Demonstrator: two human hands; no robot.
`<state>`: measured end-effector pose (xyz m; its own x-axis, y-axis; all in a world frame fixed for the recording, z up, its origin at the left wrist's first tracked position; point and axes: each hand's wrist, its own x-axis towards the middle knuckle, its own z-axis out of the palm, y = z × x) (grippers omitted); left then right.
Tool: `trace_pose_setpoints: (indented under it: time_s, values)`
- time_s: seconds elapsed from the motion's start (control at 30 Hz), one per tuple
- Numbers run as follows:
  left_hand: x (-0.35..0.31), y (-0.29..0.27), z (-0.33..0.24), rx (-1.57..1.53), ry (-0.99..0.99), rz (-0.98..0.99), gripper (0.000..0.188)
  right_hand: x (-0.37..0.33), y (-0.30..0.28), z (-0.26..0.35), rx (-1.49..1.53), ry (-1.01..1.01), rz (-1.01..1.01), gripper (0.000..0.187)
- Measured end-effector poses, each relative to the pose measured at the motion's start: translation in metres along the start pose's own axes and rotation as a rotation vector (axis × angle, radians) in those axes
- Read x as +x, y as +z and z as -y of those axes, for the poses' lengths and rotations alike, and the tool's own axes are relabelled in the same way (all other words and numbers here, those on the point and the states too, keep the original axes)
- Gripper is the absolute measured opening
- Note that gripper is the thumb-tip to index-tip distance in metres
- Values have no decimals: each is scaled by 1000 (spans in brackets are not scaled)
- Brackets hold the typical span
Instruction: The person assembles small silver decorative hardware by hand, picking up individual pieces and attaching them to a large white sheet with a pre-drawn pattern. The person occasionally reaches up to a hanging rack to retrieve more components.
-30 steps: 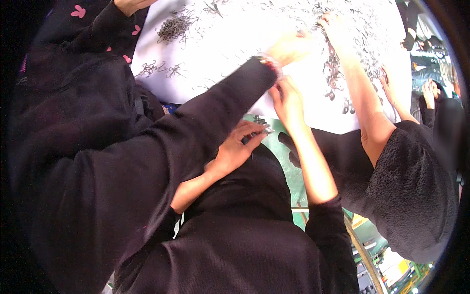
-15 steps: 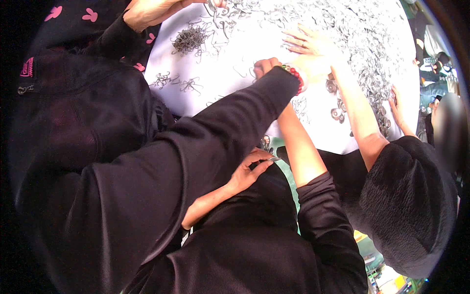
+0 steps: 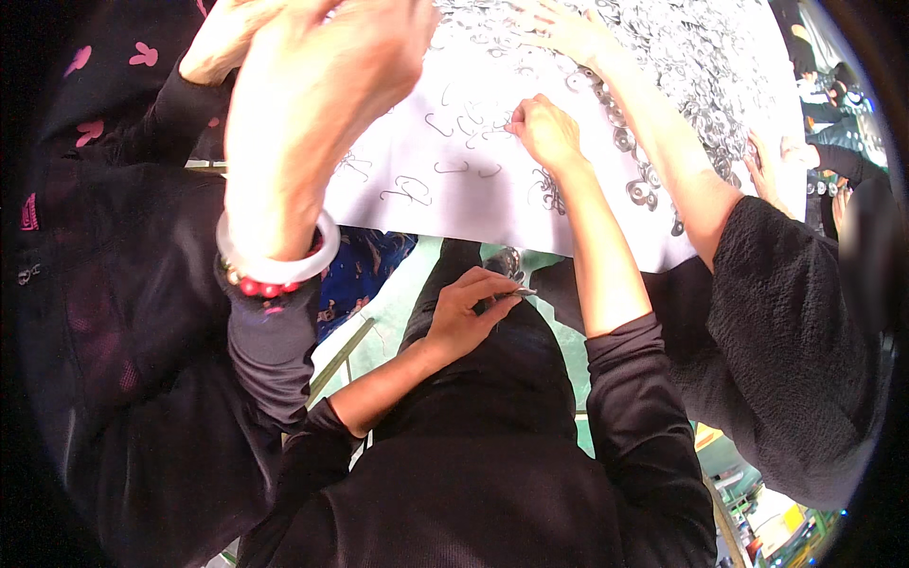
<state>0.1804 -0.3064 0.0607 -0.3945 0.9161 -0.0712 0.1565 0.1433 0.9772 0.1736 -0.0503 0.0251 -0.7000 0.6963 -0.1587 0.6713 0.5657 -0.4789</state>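
Note:
My left hand [image 3: 466, 310] is held low over my lap, with thumb and fingers pinched on a small flat metal piece [image 3: 524, 292]. My right hand [image 3: 549, 133] rests on the white tabletop [image 3: 445, 208], its fingertips closed together beside a loose group of bent wire hooks [image 3: 469, 123]. Whether a hook is between those fingertips is hidden. More single hooks [image 3: 409, 191] lie to the left, and a small dark cluster of wire hooks [image 3: 547, 192] sits below my right wrist.
On the left, a co-worker's hand [image 3: 322, 114] with a white bangle [image 3: 327, 241] looms close. From the right another co-worker's arm [image 3: 663, 142] reaches across round metal discs [image 3: 640, 193]. A wide heap of small metal parts [image 3: 691, 76] covers the far right tabletop.
The co-worker's arm on the left, which crossed over my right arm, has drawn back left. My right hand now shows on the table. My left hand keeps its metal piece.

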Motion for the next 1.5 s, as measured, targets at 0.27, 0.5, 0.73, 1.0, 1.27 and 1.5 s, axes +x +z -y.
trace_pose_setpoints:
  time_s: [0.27,0.5,0.73,1.0,1.27,1.5]
  values:
    - [7,5,0,-12,-34,30,16,-22,4,-31,699,95,40,13]
    - [13,7,5,-54,-100,52,17,-111,-31,-27,1410,200,131,11]
    - [30,7,-6,-95,-101,65,13,-209,-35,-3,1331,287,-84,7]
    - [46,21,-18,-79,-69,156,15,-209,-17,8,1096,293,-475,8]
    - [134,67,11,199,294,135,15,-234,-25,5,705,131,-717,10]
    - [200,151,61,655,688,25,18,-246,-20,-2,684,128,-719,9]
